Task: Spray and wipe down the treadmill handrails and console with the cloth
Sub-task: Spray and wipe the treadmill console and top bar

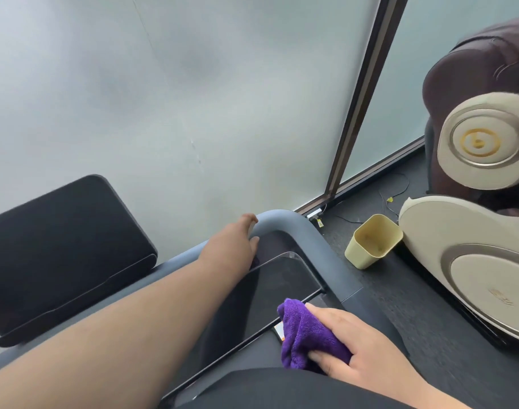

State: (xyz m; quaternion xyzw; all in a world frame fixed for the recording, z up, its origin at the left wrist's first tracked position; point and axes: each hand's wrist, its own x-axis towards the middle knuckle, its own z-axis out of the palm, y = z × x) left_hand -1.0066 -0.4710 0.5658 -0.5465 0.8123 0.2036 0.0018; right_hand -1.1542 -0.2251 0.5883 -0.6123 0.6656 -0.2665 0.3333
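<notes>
The treadmill's grey handrail [308, 231] curves around a glossy black console panel [270, 290]. A tilted black screen [63, 246] stands at the left. My left hand [237, 243] reaches forward and grips the handrail at its upper bend, fingers curled over the far side. My right hand [352, 340] holds a bunched purple cloth [308, 335] at the console's lower right edge, next to a small orange and white sticker [279, 330]. No spray bottle is in view.
A frosted glass wall [193, 98] with a dark frame post [361, 98] stands right behind the treadmill. On the dark carpet to the right are a pale yellow bin [373, 243], loose cables [391, 199] and a beige and brown massage chair [482, 149].
</notes>
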